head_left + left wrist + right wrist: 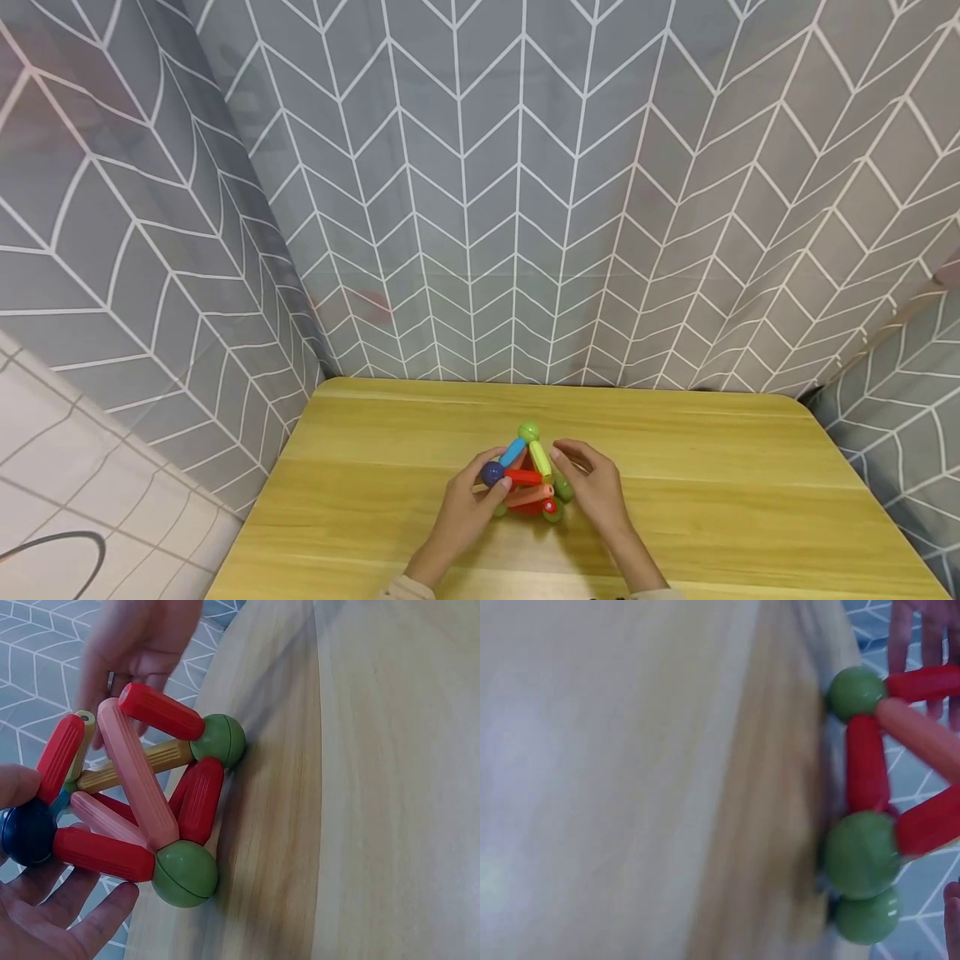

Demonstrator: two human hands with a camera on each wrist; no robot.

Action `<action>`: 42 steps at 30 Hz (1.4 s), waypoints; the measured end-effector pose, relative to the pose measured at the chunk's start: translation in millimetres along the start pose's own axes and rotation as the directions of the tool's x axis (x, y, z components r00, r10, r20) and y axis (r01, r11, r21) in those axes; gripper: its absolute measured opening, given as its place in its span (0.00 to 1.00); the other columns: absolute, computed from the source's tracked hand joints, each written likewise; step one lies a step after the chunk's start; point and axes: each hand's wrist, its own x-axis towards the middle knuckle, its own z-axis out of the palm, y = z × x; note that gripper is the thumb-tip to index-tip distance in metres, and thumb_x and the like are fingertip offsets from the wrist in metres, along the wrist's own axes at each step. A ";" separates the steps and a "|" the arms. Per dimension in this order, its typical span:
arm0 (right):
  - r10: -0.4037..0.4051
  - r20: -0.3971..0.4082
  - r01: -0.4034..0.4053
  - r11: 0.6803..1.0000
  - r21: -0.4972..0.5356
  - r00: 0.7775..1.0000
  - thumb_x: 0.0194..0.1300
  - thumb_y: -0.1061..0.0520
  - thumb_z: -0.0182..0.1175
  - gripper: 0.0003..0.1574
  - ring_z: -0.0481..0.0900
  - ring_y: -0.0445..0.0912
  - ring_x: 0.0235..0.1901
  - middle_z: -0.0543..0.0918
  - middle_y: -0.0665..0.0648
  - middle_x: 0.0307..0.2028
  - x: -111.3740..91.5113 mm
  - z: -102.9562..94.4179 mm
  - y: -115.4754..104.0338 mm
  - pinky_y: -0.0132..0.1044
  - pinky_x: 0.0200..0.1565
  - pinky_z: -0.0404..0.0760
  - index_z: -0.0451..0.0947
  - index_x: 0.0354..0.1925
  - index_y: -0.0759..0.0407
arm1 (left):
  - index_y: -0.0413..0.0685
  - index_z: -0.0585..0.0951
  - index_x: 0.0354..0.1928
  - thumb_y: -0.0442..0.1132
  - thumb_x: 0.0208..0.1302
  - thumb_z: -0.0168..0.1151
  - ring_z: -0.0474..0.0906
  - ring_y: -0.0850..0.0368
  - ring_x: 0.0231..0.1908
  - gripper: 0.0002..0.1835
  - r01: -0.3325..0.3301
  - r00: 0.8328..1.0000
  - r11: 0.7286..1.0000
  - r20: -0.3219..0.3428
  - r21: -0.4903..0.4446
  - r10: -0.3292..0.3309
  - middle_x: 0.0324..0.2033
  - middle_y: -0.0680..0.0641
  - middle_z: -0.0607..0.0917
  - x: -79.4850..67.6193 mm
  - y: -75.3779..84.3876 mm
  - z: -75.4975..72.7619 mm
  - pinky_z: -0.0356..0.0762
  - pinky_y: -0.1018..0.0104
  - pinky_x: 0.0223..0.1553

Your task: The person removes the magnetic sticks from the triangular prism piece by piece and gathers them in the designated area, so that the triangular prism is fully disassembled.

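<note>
A toy frame of magnetic building sticks (139, 772) and balls stands on the table. Its sticks are red, pink, yellow and light blue. My left hand (461, 504) grips the dark blue ball (492, 473) at the frame's left corner, its thumb by a red stick (61, 757). A light green ball (528, 431) tops the frame in the head view. Darker green balls (185, 874) form lower corners against the tabletop. Beside the frame's right side is my right hand (596, 492), fingers loosely bent near the yellow-green stick (540, 458), gripping nothing.
The wooden table (750, 467) has rounded far corners and carries the toy frame near its front middle. A grey curtain (480, 208) with white zigzag lines hangs behind and along the sides. White tiles (90, 483) show at the lower left.
</note>
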 end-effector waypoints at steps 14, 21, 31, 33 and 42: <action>0.018 0.071 -0.016 1.000 -0.026 0.997 0.59 0.58 0.73 0.15 0.85 0.44 0.43 0.88 0.58 0.43 -6.6 6.7 -26.6 0.33 0.46 0.87 0.86 0.45 0.59 | 0.58 0.76 0.65 0.45 0.72 0.60 0.80 0.44 0.57 0.21 -0.004 0.999 1.000 -0.033 0.006 0.004 0.62 0.40 0.81 0.0 -0.1 3.1 0.86 0.56 0.52; 0.004 0.059 0.002 0.995 -0.097 0.998 0.58 0.57 0.74 0.17 0.86 0.46 0.41 0.88 0.58 0.40 -7.4 8.5 -28.7 0.30 0.42 0.85 0.85 0.45 0.60 | 0.53 0.78 0.62 0.43 0.72 0.61 0.81 0.42 0.58 0.19 -0.029 0.997 0.999 -0.071 0.018 0.031 0.60 0.39 0.82 4.1 -0.2 8.4 0.86 0.57 0.51; 0.067 0.062 -0.064 0.997 -0.049 0.996 0.59 0.61 0.72 0.17 0.89 0.51 0.42 0.88 0.63 0.46 -7.9 8.8 -34.4 0.32 0.35 0.86 0.85 0.47 0.61 | 0.53 0.79 0.61 0.43 0.72 0.61 0.82 0.45 0.56 0.18 0.001 0.997 1.000 -0.081 0.011 0.000 0.59 0.38 0.83 6.7 2.6 8.8 0.86 0.62 0.49; 0.055 0.056 -0.051 0.996 -0.073 0.997 0.59 0.61 0.71 0.16 0.88 0.50 0.43 0.88 0.62 0.46 -7.6 8.1 -34.5 0.32 0.37 0.87 0.85 0.47 0.62 | 0.54 0.79 0.61 0.44 0.72 0.60 0.83 0.45 0.55 0.18 0.007 0.997 1.000 -0.070 0.006 -0.006 0.59 0.38 0.82 6.8 2.3 7.2 0.86 0.61 0.50; 0.003 0.028 0.001 0.993 -0.120 1.000 0.60 0.65 0.70 0.13 0.86 0.52 0.47 0.88 0.62 0.46 -4.2 2.8 -31.6 0.38 0.48 0.87 0.86 0.45 0.63 | 0.55 0.77 0.64 0.46 0.74 0.58 0.85 0.48 0.51 0.19 0.031 1.000 0.999 -0.004 -0.009 -0.031 0.60 0.37 0.81 4.3 2.7 -1.9 0.85 0.50 0.53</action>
